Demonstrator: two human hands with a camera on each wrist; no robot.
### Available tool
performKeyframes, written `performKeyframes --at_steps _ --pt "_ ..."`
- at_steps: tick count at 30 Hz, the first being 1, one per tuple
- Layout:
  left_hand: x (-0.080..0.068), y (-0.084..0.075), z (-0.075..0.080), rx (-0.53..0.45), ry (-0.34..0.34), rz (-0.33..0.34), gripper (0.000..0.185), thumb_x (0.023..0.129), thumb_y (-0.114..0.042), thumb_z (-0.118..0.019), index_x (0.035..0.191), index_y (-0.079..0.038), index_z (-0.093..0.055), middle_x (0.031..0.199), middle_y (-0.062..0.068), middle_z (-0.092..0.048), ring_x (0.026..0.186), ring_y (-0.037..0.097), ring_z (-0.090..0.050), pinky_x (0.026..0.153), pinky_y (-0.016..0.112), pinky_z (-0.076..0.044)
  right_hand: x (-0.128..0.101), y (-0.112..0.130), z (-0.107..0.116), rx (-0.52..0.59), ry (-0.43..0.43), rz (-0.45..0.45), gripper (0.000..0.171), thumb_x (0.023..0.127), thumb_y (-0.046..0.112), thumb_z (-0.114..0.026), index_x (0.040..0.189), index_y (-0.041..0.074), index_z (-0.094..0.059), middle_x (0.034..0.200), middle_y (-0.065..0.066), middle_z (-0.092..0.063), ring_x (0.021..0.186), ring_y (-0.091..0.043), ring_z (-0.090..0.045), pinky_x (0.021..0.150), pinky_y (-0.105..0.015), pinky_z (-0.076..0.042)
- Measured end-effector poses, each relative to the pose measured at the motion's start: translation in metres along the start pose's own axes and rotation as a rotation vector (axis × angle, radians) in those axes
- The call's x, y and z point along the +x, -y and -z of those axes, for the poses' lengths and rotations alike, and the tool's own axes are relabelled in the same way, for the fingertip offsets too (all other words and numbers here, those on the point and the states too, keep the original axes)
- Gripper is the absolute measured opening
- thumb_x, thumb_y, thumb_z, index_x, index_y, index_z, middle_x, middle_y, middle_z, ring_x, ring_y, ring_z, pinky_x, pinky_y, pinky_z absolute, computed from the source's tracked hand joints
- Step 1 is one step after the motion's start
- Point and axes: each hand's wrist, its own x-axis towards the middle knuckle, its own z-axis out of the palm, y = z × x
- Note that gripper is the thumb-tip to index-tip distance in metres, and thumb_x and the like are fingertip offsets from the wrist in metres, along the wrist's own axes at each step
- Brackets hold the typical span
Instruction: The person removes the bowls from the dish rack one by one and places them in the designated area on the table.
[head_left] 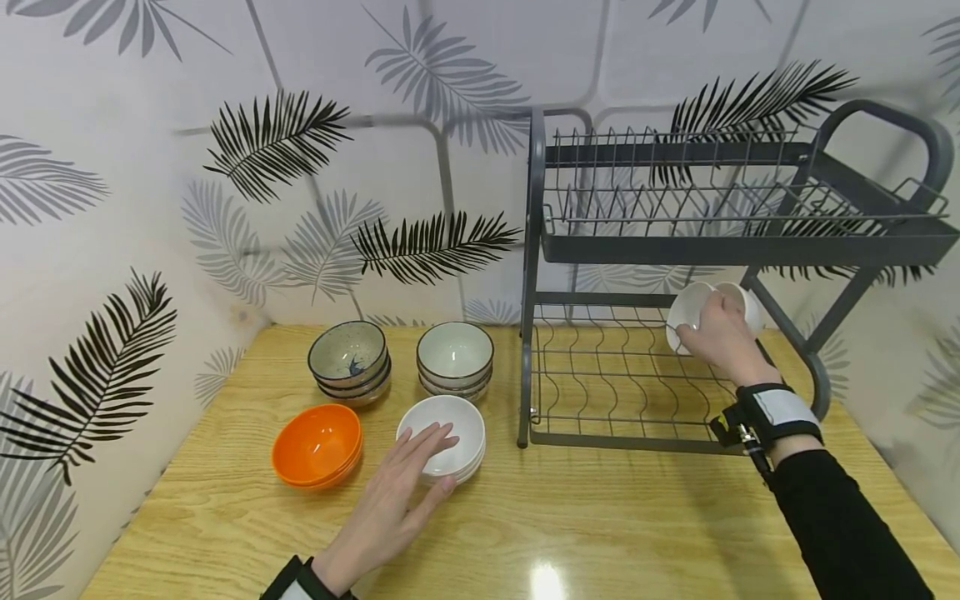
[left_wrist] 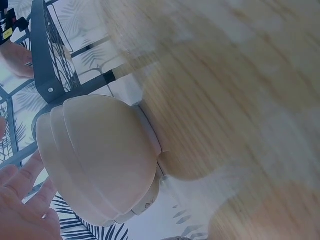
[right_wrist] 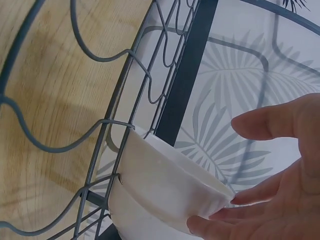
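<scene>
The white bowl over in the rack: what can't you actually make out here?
- White bowl in the rack: head view, right hand covers its rim, so the grip is unclear.
- White bowl stack: left wrist view, motion blur; bowl count uncertain.
- Left hand: head view, whether it touches the stack is unclear.

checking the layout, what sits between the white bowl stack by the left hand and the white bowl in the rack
In the head view, between the white bowl stack and the racked bowl are the rack's front-left post and bare lower wire shelf.
</scene>
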Motion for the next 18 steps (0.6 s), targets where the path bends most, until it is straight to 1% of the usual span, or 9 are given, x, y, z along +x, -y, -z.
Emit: performKeyframes --at_steps 4,6,8,11,15,18 --pt "0.000 0.000 0.000 -0.002 0.007 0.007 0.055 0.099 -0.026 -0.064 0.148 -0.009 -0.047 0.139 -0.003 -0.064 0.144 0.028 -0.047 0.123 0.048 -0.027 0.002 0.001 -0.001 0.003 -0.038 0.016 0.077 0.096 0.014 -0.047 0.141 -0.033 -0.005 0.143 -0.055 -0.011 0.126 -0.068 -0.029 0.101 -0.076 -0.038" --pt "0.000 0.000 0.000 0.000 0.007 0.006 0.055 0.099 -0.026 -0.064 0.148 -0.008 -0.047 0.140 -0.003 -0.064 0.144 0.028 -0.047 0.123 0.048 -0.026 0.004 0.001 -0.001 0.004 -0.063 0.028 0.072 0.095 0.011 -0.046 0.138 -0.036 -0.012 0.143 -0.054 -0.012 0.125 -0.068 -0.030 0.100 -0.077 -0.038" --pt "0.000 0.000 0.000 0.005 0.007 0.002 0.055 0.099 -0.026 -0.064 0.148 -0.008 -0.047 0.140 -0.004 -0.064 0.144 0.027 -0.047 0.123 0.048 -0.027 0.005 0.000 -0.002 0.005 -0.083 0.035 0.067 0.094 0.009 -0.046 0.137 -0.035 -0.018 0.143 -0.053 -0.013 0.124 -0.068 -0.031 0.099 -0.077 -0.038" --pt "-0.001 -0.001 0.001 0.012 0.008 0.001 0.055 0.099 -0.026 -0.064 0.148 -0.008 -0.047 0.140 -0.004 -0.064 0.144 0.026 -0.047 0.123 0.048 -0.027 0.007 0.001 -0.005 0.018 -0.116 0.029 0.061 0.096 0.009 -0.045 0.140 -0.028 -0.024 0.142 -0.051 -0.018 0.122 -0.067 -0.034 0.095 -0.076 -0.042" --pt "-0.001 -0.001 0.001 0.017 0.008 0.001 0.054 0.099 -0.026 -0.064 0.148 -0.009 -0.048 0.140 -0.004 -0.064 0.144 0.026 -0.047 0.123 0.048 -0.027 0.010 0.003 -0.009 0.041 -0.155 0.008 0.058 0.099 0.010 -0.046 0.147 -0.015 -0.025 0.139 -0.047 -0.023 0.118 -0.063 -0.038 0.089 -0.073 -0.046" --pt "-0.001 -0.001 0.001 0.019 0.011 0.000 0.055 0.099 -0.026 -0.064 0.147 -0.008 -0.047 0.140 -0.004 -0.064 0.144 0.026 -0.047 0.123 0.048 -0.028 0.012 0.003 -0.011 0.042 -0.166 0.003 0.053 0.100 0.009 -0.046 0.146 -0.011 -0.027 0.138 -0.047 -0.024 0.114 -0.059 -0.039 0.082 -0.069 -0.049"
